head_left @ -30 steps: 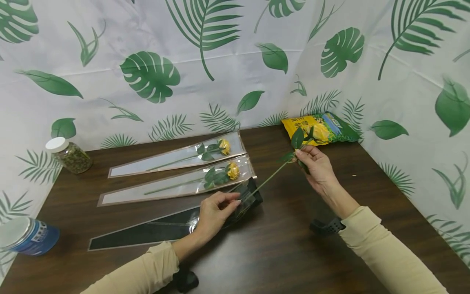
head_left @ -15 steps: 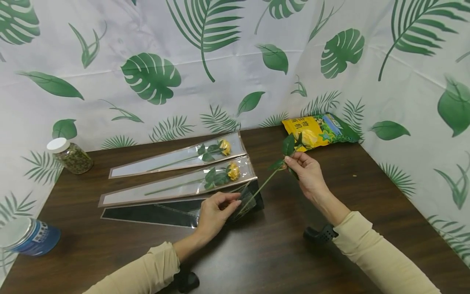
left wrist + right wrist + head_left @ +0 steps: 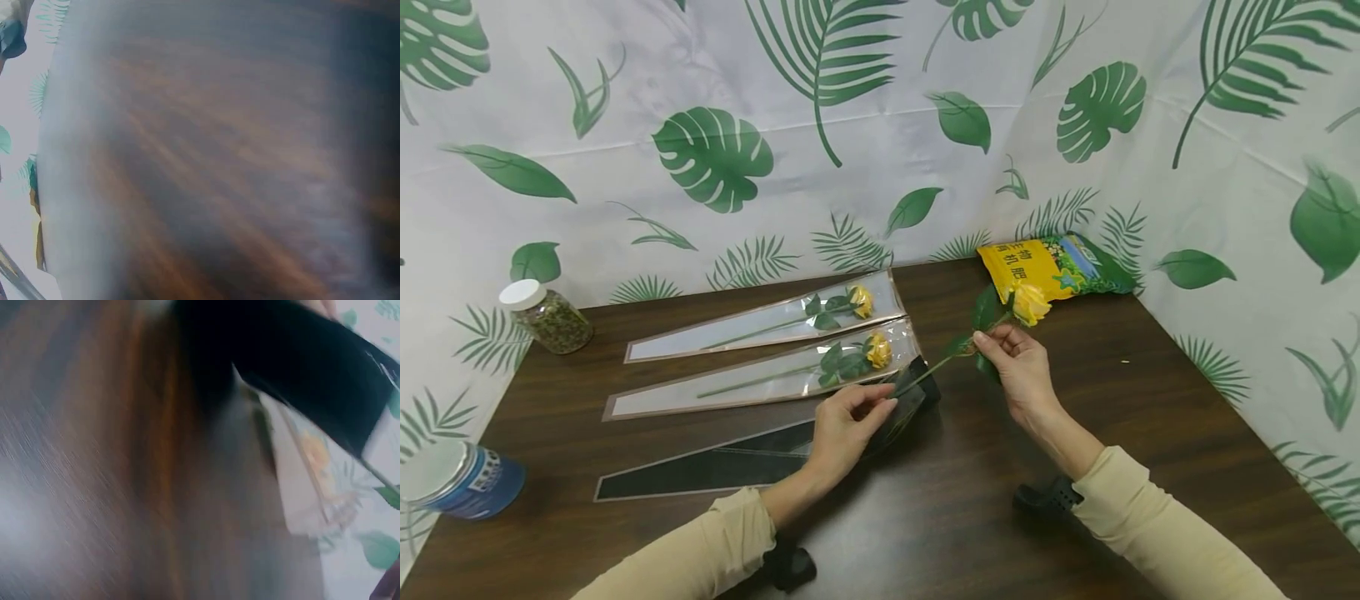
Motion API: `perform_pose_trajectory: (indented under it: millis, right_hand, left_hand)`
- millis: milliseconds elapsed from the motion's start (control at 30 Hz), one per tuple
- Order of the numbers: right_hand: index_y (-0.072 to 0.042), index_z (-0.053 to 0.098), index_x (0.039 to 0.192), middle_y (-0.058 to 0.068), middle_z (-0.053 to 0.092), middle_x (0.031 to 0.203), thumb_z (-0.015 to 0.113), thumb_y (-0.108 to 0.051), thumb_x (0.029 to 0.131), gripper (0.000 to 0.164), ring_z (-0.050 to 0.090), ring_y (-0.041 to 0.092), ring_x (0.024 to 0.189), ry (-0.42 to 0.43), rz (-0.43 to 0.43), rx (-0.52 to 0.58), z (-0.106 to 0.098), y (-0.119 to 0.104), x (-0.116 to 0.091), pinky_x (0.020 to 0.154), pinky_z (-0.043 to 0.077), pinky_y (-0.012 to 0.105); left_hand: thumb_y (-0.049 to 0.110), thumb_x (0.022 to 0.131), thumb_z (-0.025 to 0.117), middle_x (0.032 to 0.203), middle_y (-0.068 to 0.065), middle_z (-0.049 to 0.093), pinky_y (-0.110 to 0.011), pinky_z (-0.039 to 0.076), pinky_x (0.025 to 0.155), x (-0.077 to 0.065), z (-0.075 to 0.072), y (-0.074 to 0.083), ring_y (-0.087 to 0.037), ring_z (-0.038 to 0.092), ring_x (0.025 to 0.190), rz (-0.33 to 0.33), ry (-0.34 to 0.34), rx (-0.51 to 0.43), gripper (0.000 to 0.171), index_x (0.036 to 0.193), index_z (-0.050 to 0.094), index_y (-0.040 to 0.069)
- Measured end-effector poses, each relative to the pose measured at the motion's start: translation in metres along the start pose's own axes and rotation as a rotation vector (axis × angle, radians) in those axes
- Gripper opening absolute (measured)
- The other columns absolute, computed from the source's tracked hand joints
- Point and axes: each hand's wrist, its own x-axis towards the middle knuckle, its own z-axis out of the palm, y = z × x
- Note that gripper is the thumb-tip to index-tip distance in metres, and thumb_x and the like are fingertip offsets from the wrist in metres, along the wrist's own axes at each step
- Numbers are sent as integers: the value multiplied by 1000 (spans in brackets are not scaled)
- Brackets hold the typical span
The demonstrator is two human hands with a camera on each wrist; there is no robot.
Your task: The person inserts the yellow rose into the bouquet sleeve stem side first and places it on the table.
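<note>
A yellow rose (image 3: pixel 1030 304) with green leaves is held by its stem between the thumb and fingers of my right hand (image 3: pixel 1026 367). Its lower stem slants left into the mouth of a black, clear-fronted flower sleeve (image 3: pixel 700 467). My left hand (image 3: pixel 846 433) pinches that sleeve near its wide end, so the fingers cover part of it. In the right wrist view the dark sleeve (image 3: pixel 312 375) is lifted off the table, with the green stem (image 3: pixel 376 474) at its corner. Only blurred tabletop (image 3: pixel 206 144) fills most of the left wrist view.
Behind the black sleeve lie two pale sleeves (image 3: pixel 655 404), each with a yellow rose (image 3: pixel 878 350) inside. A yellow-green bag (image 3: pixel 1052 265) lies at the back right. On the left stand a white-lidded jar (image 3: pixel 553 321) and a blue can (image 3: pixel 486 483).
My right hand has moved left and slightly down, bringing the rose closer to the sleeve. The black sleeve's narrow end has swung away and back towards me. My left hand has barely moved.
</note>
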Motion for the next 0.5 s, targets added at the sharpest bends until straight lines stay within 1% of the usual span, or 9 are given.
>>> perform_pose_trajectory:
  millis: [133, 233, 367, 500]
  right_hand:
    - [-14, 57, 83, -11, 61, 70, 66, -11, 88, 11, 54, 4, 68, -2, 32, -68, 12, 8, -14, 63, 45, 18]
    - [-10, 56, 89, -11, 62, 73, 67, -11, 87, 12, 57, 4, 71, -23, 50, -71, 20, 13, -22, 66, 48, 18]
    - [-7, 56, 95, -9, 61, 78, 67, -12, 87, 14, 58, 5, 76, -60, 73, -73, 27, 17, -29, 70, 49, 19]
    - [-5, 59, 97, -8, 61, 82, 68, -12, 86, 16, 55, 7, 83, -64, 108, -110, 31, 19, -32, 73, 46, 20]
  left_hand:
    - [8, 79, 75, 78, -4, 69, -16, 49, 64, 4, 5, 2, -6, 60, 71, 30, 44, 1, 15, 94, 74, 6]
    - [7, 78, 75, 76, -5, 69, -16, 48, 63, 7, 8, 3, -8, 59, 70, 45, 63, 7, 17, 95, 74, 5]
    - [6, 77, 75, 77, -6, 68, -15, 46, 62, 8, 10, 5, -10, 58, 69, 56, 68, 4, 20, 97, 74, 4]
    - [2, 77, 74, 77, -10, 68, -14, 45, 62, 8, 10, 11, -16, 59, 69, 80, 64, 12, 20, 97, 73, 1]
